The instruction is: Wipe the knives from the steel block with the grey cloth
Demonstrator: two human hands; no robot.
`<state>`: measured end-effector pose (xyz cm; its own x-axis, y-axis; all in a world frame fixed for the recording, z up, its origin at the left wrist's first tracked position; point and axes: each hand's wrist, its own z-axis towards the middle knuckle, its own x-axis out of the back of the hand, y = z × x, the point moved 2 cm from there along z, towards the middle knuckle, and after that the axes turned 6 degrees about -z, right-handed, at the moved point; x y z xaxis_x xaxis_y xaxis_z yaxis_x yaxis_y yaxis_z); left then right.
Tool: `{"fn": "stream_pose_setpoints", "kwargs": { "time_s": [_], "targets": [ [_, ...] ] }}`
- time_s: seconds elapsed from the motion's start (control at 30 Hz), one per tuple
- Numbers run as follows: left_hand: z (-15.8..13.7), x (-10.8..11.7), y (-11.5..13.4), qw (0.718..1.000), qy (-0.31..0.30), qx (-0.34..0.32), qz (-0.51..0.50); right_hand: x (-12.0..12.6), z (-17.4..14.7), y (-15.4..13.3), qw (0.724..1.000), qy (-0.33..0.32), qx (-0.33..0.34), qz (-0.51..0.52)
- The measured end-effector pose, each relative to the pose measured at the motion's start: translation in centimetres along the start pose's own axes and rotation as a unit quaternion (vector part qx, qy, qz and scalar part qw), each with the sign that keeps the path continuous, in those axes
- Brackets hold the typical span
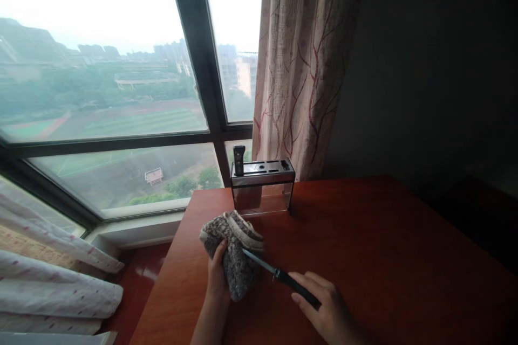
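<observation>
While left fingers (218, 254) clutch cloth (237, 275): wiping, probably.
Right fingers (316, 281): gripping black-handled tool (285, 279), shaft (259, 261) beyond.
Next move: firm pinch, likely.

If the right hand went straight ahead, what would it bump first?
Probably the gray fluffy cloth in the left hand: the right hand points its black-handled tool at it, though depth is hard to judge.

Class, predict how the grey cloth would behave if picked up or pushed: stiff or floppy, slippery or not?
The grey cloth is probably floppy: it bunches in folds, and one corner droops beside the left hand. Its shaggy surface likely resists sliding. Bunched rather than round, it seems unlikely to roll.
</observation>
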<state>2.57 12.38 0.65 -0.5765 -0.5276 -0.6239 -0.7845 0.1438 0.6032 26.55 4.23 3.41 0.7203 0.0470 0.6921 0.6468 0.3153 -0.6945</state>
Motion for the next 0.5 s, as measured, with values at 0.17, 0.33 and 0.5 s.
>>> {"fn": "stream_pose_setpoints", "kwargs": {
  "time_s": [0.17,0.33,0.5],
  "targets": [
    [0.7,0.6,1.6,0.985,0.014,-0.146,0.093,3.3,0.2,0.7,0.999,-0.039,0.0,-0.017],
    [1.0,0.9,2.2,0.969,0.006,-0.181,0.167,6.5,0.7,0.7,1.0,-0.026,-0.007,0.015],
    [0.2,0.7,1.7,0.983,-0.02,-0.135,0.119,8.4,1.3,2.2,0.982,0.031,-0.127,0.138]
  ]
}}
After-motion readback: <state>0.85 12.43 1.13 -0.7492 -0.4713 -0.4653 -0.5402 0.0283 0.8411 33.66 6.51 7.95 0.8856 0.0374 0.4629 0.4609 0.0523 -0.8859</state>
